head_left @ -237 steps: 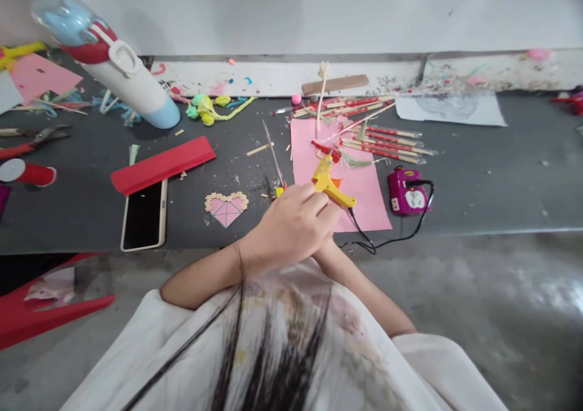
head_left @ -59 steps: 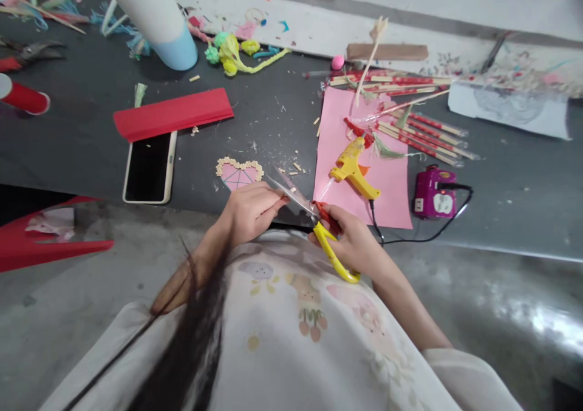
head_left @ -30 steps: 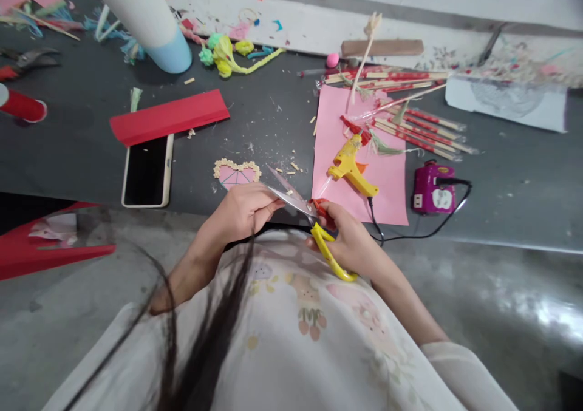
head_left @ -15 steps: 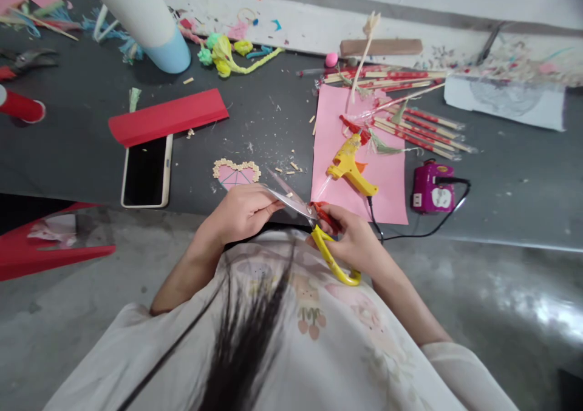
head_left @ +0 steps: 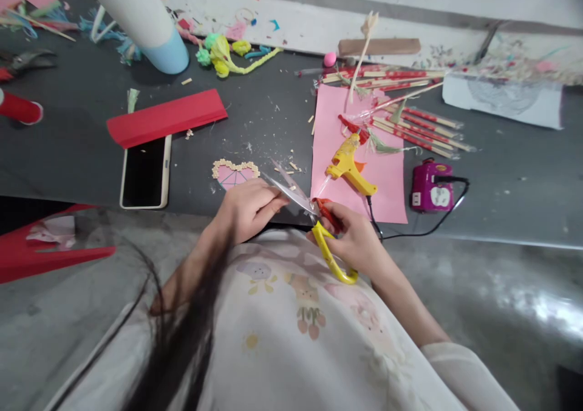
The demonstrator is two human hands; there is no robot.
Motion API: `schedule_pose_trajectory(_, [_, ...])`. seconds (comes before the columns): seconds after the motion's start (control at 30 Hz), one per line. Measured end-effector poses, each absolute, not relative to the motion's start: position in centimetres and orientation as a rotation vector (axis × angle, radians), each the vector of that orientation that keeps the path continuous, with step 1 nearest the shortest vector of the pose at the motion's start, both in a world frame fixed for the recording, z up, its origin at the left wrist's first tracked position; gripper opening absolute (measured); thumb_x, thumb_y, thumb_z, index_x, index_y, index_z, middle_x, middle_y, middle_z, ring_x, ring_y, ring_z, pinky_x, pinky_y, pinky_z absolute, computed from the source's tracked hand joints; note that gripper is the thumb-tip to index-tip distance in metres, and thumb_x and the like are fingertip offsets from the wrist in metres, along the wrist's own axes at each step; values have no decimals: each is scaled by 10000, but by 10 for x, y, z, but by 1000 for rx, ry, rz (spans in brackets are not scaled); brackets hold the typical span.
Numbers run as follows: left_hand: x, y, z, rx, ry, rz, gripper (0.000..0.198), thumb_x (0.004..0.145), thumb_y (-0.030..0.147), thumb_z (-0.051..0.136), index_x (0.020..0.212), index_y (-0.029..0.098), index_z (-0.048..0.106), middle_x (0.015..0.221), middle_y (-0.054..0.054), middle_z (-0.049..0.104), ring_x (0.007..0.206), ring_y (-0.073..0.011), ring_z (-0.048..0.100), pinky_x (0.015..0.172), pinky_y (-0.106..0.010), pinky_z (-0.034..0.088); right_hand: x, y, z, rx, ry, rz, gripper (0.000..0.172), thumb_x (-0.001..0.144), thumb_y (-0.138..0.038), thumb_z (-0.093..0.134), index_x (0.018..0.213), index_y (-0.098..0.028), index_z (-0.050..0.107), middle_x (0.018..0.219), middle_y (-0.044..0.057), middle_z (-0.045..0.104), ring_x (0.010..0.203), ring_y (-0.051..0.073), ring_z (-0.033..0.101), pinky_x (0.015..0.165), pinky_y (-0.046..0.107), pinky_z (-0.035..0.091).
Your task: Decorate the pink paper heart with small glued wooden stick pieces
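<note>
My right hand (head_left: 353,235) is closed on the scissors (head_left: 334,256), which have yellow and red handles. Their blades are parted and point up and left, toward my left hand (head_left: 250,207). The fingers of my left hand are pinched together beside the blades; whatever is between them is too small to make out. Just above that hand lies a pink heart (head_left: 234,176) with drawn lines, its top edge bordered by small pale pieces. A few short pale stick pieces (head_left: 294,166) are scattered near the blades.
A yellow glue gun (head_left: 348,165) rests on pink paper (head_left: 382,198), right of the heart. Farther right is a purple box (head_left: 432,186) with a cable. Red-wrapped sticks (head_left: 419,129) lie behind. At left are a phone (head_left: 144,174), red folded paper (head_left: 168,118) and a white-blue cylinder (head_left: 166,50).
The scissor blades have shifted slightly relative to my left fingers. The dark hair hanging in front has swung left, over my left forearm.
</note>
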State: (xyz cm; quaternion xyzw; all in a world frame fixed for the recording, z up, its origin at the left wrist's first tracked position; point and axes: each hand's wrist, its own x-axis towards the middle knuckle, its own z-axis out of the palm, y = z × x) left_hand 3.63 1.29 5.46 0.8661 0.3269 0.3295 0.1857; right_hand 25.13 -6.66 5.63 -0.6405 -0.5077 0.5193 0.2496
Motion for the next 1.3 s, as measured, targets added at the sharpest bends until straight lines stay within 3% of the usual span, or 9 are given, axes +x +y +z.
schedule_pose_trajectory(0.2, [39, 9, 48, 2567, 941, 1047, 226, 929, 135, 531, 748, 167, 662, 676, -21, 692, 699, -131, 637, 690, -232, 489, 251, -69, 53, -1753, -1419, 1387, 318, 680, -338, 766, 885, -206, 562, 710, -60, 436, 623, 99, 390, 586, 240, 358])
schedule_pose_trajectory(0.5, [43, 10, 55, 2424, 888, 1010, 290, 933, 165, 549, 659, 173, 644, 602, 17, 675, 624, -85, 631, 623, -175, 478, 251, -68, 57, -1783, -1483, 1393, 441, 654, -333, 761, 1021, -211, 548, 852, -18, 513, 732, 136, 476, 681, 269, 430])
schedule_pose_trajectory(0.77, [42, 10, 54, 2378, 881, 988, 338, 949, 208, 547, 624, 171, 631, 570, 17, 660, 602, -90, 620, 606, -186, 464, 250, -67, 60, -1820, -1543, 1316, 326, 682, -365, 745, 814, -223, 483, 732, -51, 456, 629, 112, 416, 599, 252, 379])
schedule_pose_trajectory(1.13, [42, 8, 52, 2401, 926, 945, 406, 974, 242, 504, 589, 177, 616, 550, 21, 639, 555, -81, 583, 572, -185, 448, 249, -69, 60, -1835, -1509, 1302, 324, 681, -390, 758, 829, -212, 531, 682, -61, 440, 592, 99, 389, 551, 240, 351])
schedule_pose_trajectory(1.3, [41, 12, 51, 2389, 873, 912, 377, 956, 191, 514, 591, 169, 603, 553, 23, 630, 571, -87, 579, 581, -185, 438, 251, -69, 58, -1864, -1505, 1351, 315, 699, -377, 732, 800, -225, 476, 719, -54, 457, 612, 109, 422, 566, 248, 369])
